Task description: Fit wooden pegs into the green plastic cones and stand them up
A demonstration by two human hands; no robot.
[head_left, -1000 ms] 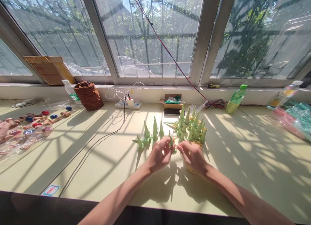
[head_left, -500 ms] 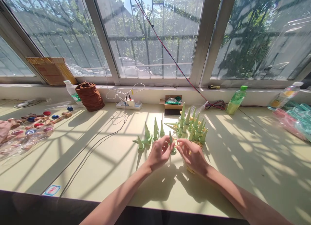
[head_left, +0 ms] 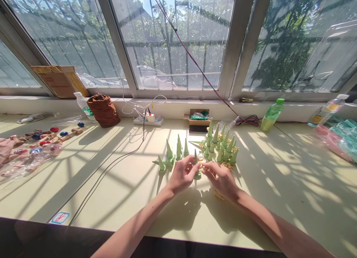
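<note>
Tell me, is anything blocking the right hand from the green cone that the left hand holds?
Nothing visible stands between the right hand and the green cone, which the left hand holds; the gap is small, and whether they touch is unclear. The cluster of green cones stands mostly beyond the hands, not in that gap.

Setting: indoors, most like a small workshop or hand-assembly room; exact premises cannot be told. Basis: long pale bench [head_left: 117, 202] beneath barred windows [head_left: 178, 38]; many green cones [head_left: 215, 134] grouped on it; wooden pieces with coloured balls [head_left: 44, 143], some under clear plastic, at left; power strip [head_left: 158, 122] and open cardboard box [head_left: 199, 122] along the back.
</note>
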